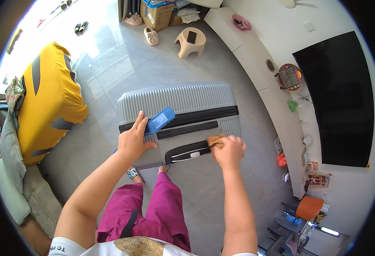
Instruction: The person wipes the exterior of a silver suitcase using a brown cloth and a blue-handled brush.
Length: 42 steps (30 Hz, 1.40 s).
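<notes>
A silver-grey ribbed suitcase (179,97) stands before me, its black zip band, black carry handle and lock panel facing me. My left hand (133,141) is at its left side, holding a blue scrubbing brush (161,121). The brush head sticks out past the fingers, bristles toward the lower right; most of the handle is hidden under the hand. The thumb is spread away toward the black carry handle (187,129). My right hand (230,150) is closed round a crumpled brown cloth (215,141), at the right end of the lock panel (187,152).
To the left stands a bulky thing under a yellow cover (46,106), beside a sofa with cushions (12,187). A beige stool (191,39) bearing a phone, slippers (151,36) and a cardboard box (156,15) are beyond. A low white cabinet (260,68) curves along the right.
</notes>
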Available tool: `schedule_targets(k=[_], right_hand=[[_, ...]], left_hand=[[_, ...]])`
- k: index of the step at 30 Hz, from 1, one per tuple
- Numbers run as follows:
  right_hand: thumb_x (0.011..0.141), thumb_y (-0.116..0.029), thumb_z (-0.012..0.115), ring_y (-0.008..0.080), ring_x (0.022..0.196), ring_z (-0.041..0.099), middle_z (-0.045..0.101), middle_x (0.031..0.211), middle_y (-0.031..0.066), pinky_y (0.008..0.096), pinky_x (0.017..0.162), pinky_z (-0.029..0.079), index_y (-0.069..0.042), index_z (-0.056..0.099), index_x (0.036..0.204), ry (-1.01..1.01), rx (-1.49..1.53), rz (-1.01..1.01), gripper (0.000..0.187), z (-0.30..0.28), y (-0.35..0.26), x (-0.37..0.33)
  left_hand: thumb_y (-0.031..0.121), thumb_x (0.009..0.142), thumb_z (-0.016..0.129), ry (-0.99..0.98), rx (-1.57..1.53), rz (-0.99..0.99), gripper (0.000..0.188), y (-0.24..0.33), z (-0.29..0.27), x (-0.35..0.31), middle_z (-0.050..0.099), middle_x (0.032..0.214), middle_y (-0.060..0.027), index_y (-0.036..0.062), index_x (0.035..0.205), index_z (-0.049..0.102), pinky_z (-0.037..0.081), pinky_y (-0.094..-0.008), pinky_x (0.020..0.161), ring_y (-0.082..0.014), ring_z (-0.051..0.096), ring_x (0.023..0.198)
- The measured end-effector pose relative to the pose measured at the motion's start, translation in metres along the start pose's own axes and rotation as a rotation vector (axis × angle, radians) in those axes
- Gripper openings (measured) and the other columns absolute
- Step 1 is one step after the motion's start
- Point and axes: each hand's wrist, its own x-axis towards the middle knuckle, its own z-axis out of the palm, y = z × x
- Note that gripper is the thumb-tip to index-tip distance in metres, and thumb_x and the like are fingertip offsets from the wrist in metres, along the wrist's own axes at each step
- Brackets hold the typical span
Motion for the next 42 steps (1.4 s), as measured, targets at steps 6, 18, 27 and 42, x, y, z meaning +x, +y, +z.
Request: schedule_targets(k=[6, 18, 27, 42], right_hand=[[0.071, -0.017, 0.073, 0.0263, 0.098, 0.054, 0.058, 0.092, 0.0014, 0.0451, 0.090, 0.036, -0.014, 0.067, 0.098, 0.382, 0.077, 0.181, 0.028, 0.007, 0.008, -0.008], [0.069, -0.018, 0.072, 0.0222, 0.098, 0.054, 0.062, 0.097, 0.0001, 0.0427, 0.092, 0.033, -0.017, 0.072, 0.097, 0.051, -0.016, 0.053, 0.028, 0.027, -0.033, -0.008], [0.066, -0.007, 0.067, 0.0220, 0.088, 0.051, 0.051, 0.083, 0.0006, 0.0426, 0.083, 0.035, -0.014, 0.066, 0.079, 0.055, -0.025, -0.262, 0.015, 0.028, -0.051, 0.001], [0.063, -0.010, 0.070, 0.0220, 0.089, 0.051, 0.051, 0.084, 0.0018, 0.0417, 0.084, 0.035, -0.015, 0.073, 0.089, 0.025, 0.010, -0.186, 0.027, 0.029, -0.042, -0.007]], left_hand=[[0.021, 0.091, 0.062, 0.262, -0.546, 0.025, 0.031, 0.016, -0.012, -0.034, 0.065, 0.097, -0.0165, 0.0010, 0.114, 0.056, 0.051, -0.0383, 0.073, -0.0346, 0.064, 0.085], [0.023, 0.077, 0.080, 0.085, -0.660, -0.243, 0.051, -0.015, -0.001, -0.028, 0.062, 0.076, -0.0108, 0.0036, 0.116, 0.052, 0.048, -0.0296, 0.064, -0.0194, 0.061, 0.067], [0.030, 0.069, 0.084, 0.095, -0.379, -0.264, 0.065, -0.007, 0.020, -0.024, 0.065, 0.080, -0.0150, 0.0103, 0.120, 0.048, 0.051, -0.0408, 0.068, -0.0349, 0.066, 0.077], [0.035, 0.072, 0.081, 0.055, -0.352, -0.256, 0.064, -0.001, 0.020, -0.037, 0.067, 0.084, -0.0152, 0.0102, 0.120, 0.047, 0.050, -0.0453, 0.070, -0.0373, 0.066, 0.081]])
